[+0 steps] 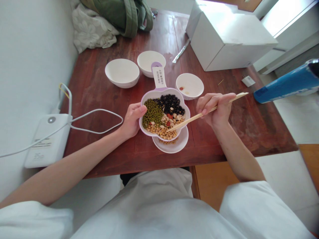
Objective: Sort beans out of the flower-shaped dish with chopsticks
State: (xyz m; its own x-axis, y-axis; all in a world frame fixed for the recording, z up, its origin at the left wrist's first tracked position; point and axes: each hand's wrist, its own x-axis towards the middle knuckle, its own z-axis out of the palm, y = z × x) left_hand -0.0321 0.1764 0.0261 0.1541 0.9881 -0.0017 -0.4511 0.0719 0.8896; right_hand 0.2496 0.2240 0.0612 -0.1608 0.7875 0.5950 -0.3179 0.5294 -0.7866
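Observation:
My left hand (133, 121) is closed on the left edge of a white flower-shaped tray with a purple rim (141, 123), thumb over the side. In the tray lie green mung beans (152, 112), black beans (171, 103), soybeans (159, 130) and a mix of pale and red kernels (175, 118). Between the fingers of my right hand (215, 108) are wooden chopsticks (195, 117), their tips among the soybeans. A white bowl (170, 148) with soybeans sits below the tray's near edge, partly hidden. Beyond the tray, a small bowl (195, 83) holds a red kernel and a pale bit.
Two white bowls (122, 73) (147, 59) stand farther back. A white box (224, 36) and silvery strip (181, 51) are at back right, a blue cylinder (286, 81) and white adapter (248, 81) at right. A power bank (48, 142) with a looping cable (99, 110) lies left; a green bag (124, 16) behind.

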